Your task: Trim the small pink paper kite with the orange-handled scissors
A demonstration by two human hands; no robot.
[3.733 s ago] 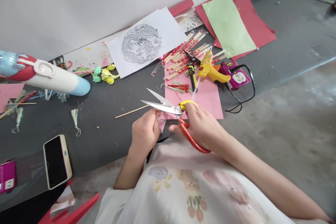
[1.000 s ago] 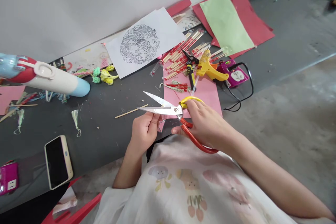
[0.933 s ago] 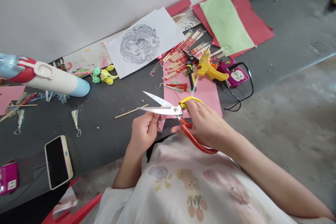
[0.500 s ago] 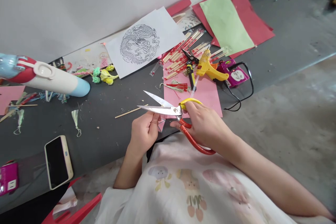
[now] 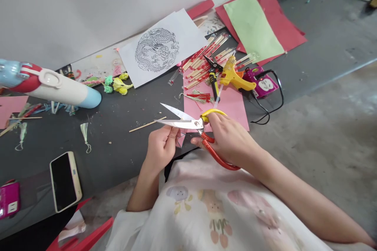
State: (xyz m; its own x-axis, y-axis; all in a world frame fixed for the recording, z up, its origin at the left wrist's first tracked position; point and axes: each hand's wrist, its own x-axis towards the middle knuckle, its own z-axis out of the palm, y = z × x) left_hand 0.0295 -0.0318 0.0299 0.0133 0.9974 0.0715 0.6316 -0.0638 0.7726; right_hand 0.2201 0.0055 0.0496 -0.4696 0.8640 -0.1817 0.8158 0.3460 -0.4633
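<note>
Right now your right hand [image 5: 232, 141] grips the scissors [image 5: 196, 127] by their yellow and red handles, with the blades parted and pointing left over the dark tabletop [image 5: 123, 125]. Your left hand [image 5: 161, 147] is closed around a small piece of pink paper [image 5: 180, 139], holding it just under the blades, close to your lap. Only a corner of that paper shows past your fingers, so you cannot tell how much of it is already cut; judging by the open blades, the cutting looks to be under way rather than finished. Beyond your hands lies a larger pink sheet [image 5: 229, 106], with a yellow glue gun [image 5: 235, 78] and a bundle of sticks [image 5: 206, 60] at its far end. A dragon drawing [image 5: 159, 49] rests against the wall, and a phone [image 5: 64, 180] lies well off to your left.
</note>
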